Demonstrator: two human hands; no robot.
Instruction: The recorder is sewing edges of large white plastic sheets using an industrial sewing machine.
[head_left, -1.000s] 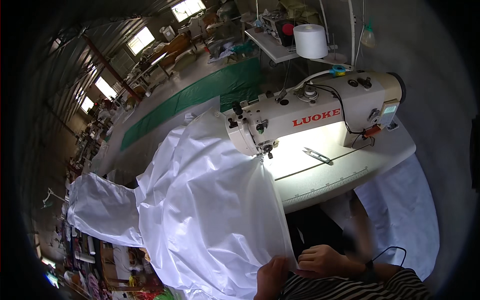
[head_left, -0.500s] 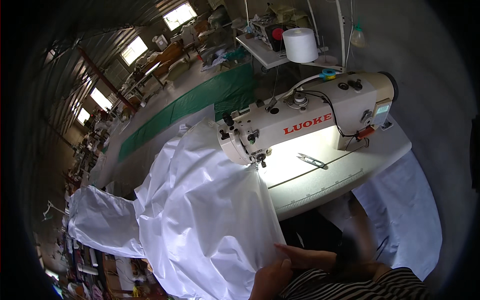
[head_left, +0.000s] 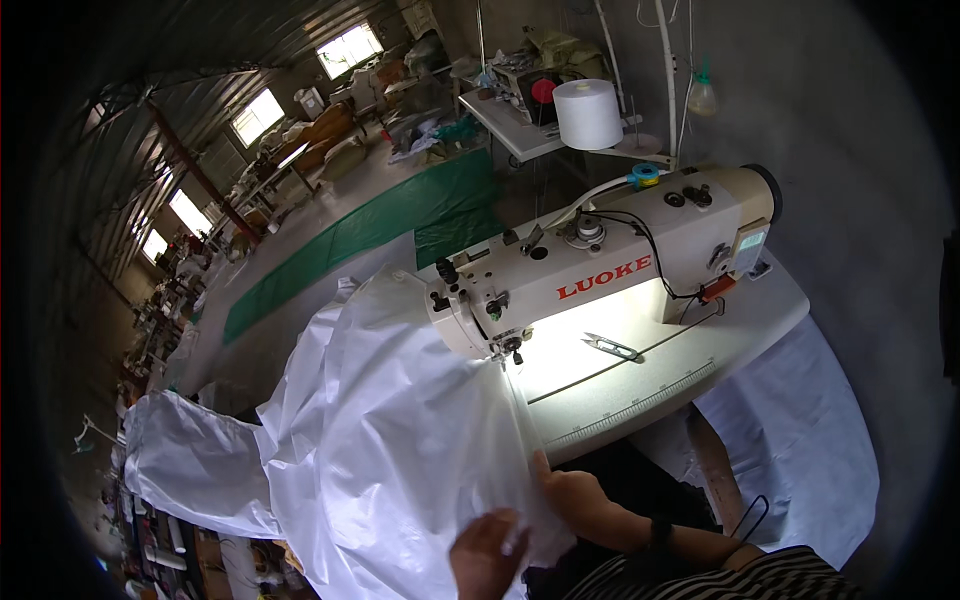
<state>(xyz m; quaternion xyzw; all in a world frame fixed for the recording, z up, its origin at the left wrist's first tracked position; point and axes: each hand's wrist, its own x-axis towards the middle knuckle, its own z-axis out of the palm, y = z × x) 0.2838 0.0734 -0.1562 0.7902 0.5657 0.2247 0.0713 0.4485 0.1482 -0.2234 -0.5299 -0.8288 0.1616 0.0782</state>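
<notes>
A large sheet of glossy white fabric (head_left: pixel 370 430) lies bunched across the left of the sewing machine (head_left: pixel 540 270), its right edge running up under the presser foot at the needle. My right hand (head_left: pixel 585 505) is closed at that edge, just below the front of the machine bed, with the fabric between its fingers. My left hand (head_left: pixel 488 552) hovers over the lower part of the fabric, blurred, its fingers loosely bent and apart with nothing seen in them. A pair of thread snips (head_left: pixel 613 347) rests on the lit machine bed, right of the needle.
A white thread cone (head_left: pixel 588 115) stands behind the machine. More white fabric (head_left: pixel 790 430) hangs at the right below the bed (head_left: pixel 650 400). Green sheeting (head_left: pixel 360 235) covers part of a long surface beyond. Behind it, another worktable (head_left: pixel 520 130) carries equipment.
My right hand has moved up along the fabric edge toward the needle. My left hand has parted from it and shifted left. The whole view has shifted slightly.
</notes>
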